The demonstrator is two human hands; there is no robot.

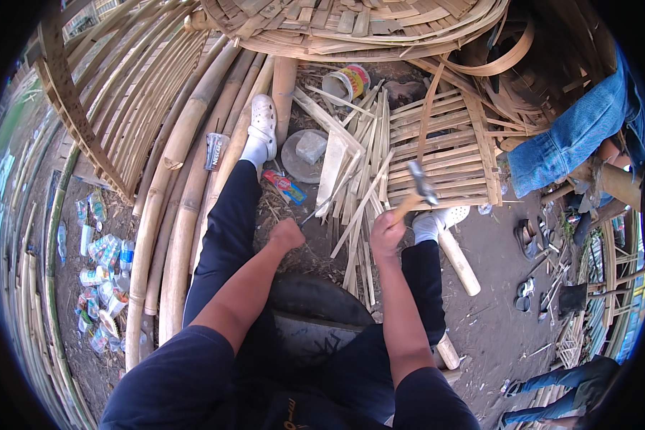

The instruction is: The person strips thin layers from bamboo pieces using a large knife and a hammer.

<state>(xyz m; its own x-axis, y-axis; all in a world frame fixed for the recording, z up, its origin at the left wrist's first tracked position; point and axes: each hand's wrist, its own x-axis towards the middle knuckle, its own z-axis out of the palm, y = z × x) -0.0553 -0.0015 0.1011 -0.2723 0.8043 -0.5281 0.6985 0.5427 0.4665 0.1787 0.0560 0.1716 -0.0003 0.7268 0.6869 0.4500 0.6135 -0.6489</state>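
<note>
Bamboo strips [358, 186] lie piled on the ground ahead of my knees, running mostly away from me. A tin can [347, 82] lies on its side beyond them; I cannot tell its contents. My right hand [387, 233] grips a hammer [416, 190], handle slanting up-right, head over the strips. My left hand [288, 234] is clenched around a thin metal rod [322, 208]. A woven bamboo panel [451, 150] lies just right of the strips.

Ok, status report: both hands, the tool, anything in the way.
Right hand shut on hammer, head raised. Left hand closed on a thin bamboo strip. Loose bamboo slats piled ahead, flat stone beyond.
</note>
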